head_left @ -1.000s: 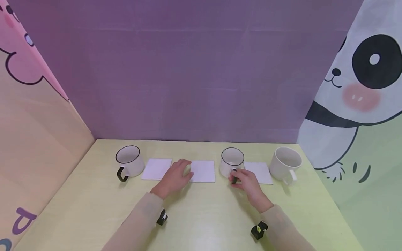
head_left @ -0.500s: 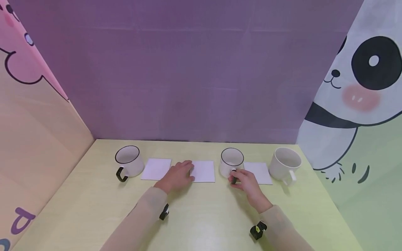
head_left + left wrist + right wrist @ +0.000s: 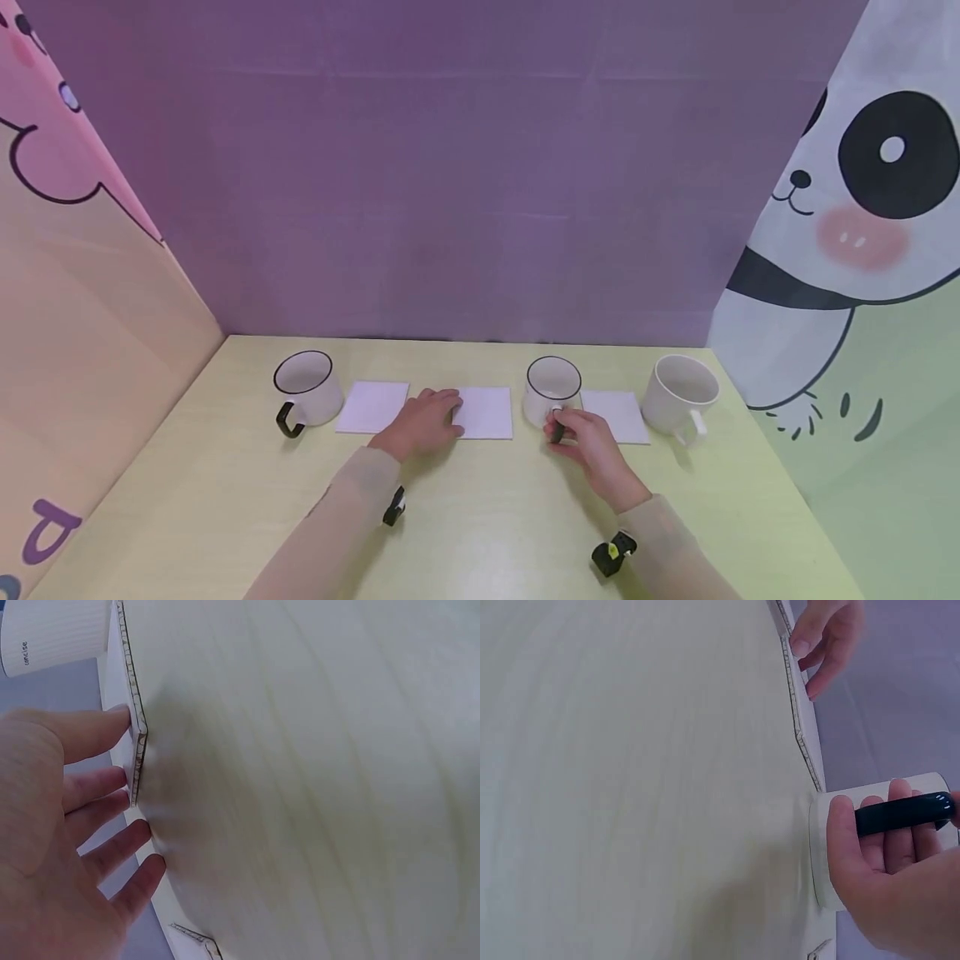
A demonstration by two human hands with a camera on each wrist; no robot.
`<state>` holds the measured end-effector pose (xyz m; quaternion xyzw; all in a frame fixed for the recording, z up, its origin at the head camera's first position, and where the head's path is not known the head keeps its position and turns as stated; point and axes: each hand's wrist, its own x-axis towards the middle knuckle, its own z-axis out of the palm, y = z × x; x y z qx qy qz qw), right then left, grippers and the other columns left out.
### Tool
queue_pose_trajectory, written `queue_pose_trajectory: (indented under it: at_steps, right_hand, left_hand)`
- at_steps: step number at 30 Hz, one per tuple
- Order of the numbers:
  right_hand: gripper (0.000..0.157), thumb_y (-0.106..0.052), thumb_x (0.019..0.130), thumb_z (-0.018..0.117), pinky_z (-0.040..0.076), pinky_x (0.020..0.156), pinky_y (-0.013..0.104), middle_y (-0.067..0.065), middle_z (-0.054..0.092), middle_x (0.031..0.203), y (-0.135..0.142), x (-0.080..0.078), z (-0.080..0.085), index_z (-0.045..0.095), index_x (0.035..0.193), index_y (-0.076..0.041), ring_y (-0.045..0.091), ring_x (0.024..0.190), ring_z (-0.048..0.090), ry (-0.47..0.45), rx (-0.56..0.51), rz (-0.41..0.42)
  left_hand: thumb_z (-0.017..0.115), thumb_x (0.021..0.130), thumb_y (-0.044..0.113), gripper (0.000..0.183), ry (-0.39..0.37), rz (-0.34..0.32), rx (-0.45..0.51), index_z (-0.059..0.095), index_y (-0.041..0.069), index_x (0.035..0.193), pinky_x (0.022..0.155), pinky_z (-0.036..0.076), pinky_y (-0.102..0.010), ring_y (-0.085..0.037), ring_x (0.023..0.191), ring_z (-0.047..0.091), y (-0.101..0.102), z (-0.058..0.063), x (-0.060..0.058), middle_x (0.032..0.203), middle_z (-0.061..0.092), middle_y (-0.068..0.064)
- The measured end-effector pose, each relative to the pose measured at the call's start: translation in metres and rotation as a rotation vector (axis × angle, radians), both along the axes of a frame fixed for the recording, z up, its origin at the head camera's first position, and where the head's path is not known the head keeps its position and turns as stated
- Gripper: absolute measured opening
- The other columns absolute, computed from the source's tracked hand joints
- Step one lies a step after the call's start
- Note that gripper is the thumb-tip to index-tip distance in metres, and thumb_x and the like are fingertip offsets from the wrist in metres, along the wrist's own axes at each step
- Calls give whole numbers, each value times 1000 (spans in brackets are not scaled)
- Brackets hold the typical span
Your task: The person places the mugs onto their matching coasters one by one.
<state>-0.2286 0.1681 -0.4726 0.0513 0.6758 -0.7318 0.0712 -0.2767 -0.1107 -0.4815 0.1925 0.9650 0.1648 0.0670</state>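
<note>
Right of centre, right hand (image 3: 597,450) is gripping mug (image 3: 542,406) by handle (image 3: 557,432); middle card (image 3: 484,413) is lying just left, left hand (image 3: 422,423), fingers apart, touching its left edge.

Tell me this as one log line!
left hand: at middle card | right hand: holds middle mug by handle | outer mugs: untouched
</note>
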Motion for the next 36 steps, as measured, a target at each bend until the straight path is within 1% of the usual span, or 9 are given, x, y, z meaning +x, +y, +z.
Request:
queue_pose_trajectory:
  at_steps: [5, 11, 13, 16, 20, 25, 31, 36]
  right_hand:
    - [27, -7, 101, 54, 55, 93, 46, 8, 66, 90, -1, 1, 1, 60, 113, 17, 21, 90, 63, -6, -46, -15]
    - [26, -7, 102, 53, 56, 86, 42, 6, 64, 87, -6, 1, 5, 61, 111, 16, 20, 85, 61, 29, -18, -31]
    - [26, -9, 102, 53, 57, 83, 40, 6, 63, 86, -7, -1, 8, 61, 111, 15, 19, 83, 60, 36, -6, -38]
    - [27, -11, 103, 53, 57, 82, 41, 5, 63, 84, -10, -4, 13, 62, 109, 13, 18, 81, 60, 38, 4, -47]
    - [26, -12, 104, 53, 58, 80, 40, 4, 63, 83, -12, -6, 16, 63, 108, 12, 16, 80, 60, 38, -9, -64]
    - [25, -9, 103, 53, 59, 78, 39, 5, 63, 83, -16, -6, 17, 63, 108, 14, 15, 78, 61, 53, -36, -94]
    - [23, -6, 102, 54, 60, 77, 39, 5, 63, 82, -20, -2, 17, 63, 106, 15, 15, 78, 62, 107, -61, -134]
    - [21, -3, 101, 55, 60, 77, 38, 5, 64, 83, -25, 3, 18, 62, 104, 17, 14, 79, 63, 161, -71, -146]
  left_hand:
    - [67, 97, 33, 55, 1, -1, 19, 55, 8, 145, 113, 35, -53, -34, 140, 42, 0, 0, 0, 154, 48, -8]
    - [66, 98, 30, 53, -18, 5, 25, 55, 8, 145, 113, 34, -53, -34, 140, 41, 1, 3, 3, 154, 48, -8]
    - [65, 98, 30, 52, -21, 8, 28, 55, 9, 145, 113, 34, -53, -33, 140, 41, 1, 3, 3, 154, 47, -8]
    - [65, 99, 29, 52, -23, 17, 30, 55, 9, 145, 114, 34, -53, -33, 141, 41, 0, 3, 2, 154, 47, -7]
    - [67, 98, 28, 53, -25, 19, 31, 55, 9, 145, 114, 34, -53, -33, 140, 41, -1, 1, 2, 154, 48, -7]
    - [68, 96, 26, 53, -24, 11, 43, 56, 8, 144, 113, 35, -54, -34, 139, 42, -3, 0, 1, 153, 49, -8]
    - [68, 96, 25, 53, -22, -1, 52, 56, 8, 144, 112, 35, -56, -35, 139, 42, -4, 0, 1, 154, 48, -9]
    - [68, 96, 25, 53, -35, 8, 71, 55, 8, 145, 114, 33, -55, -34, 140, 41, -4, 0, 2, 155, 47, -8]
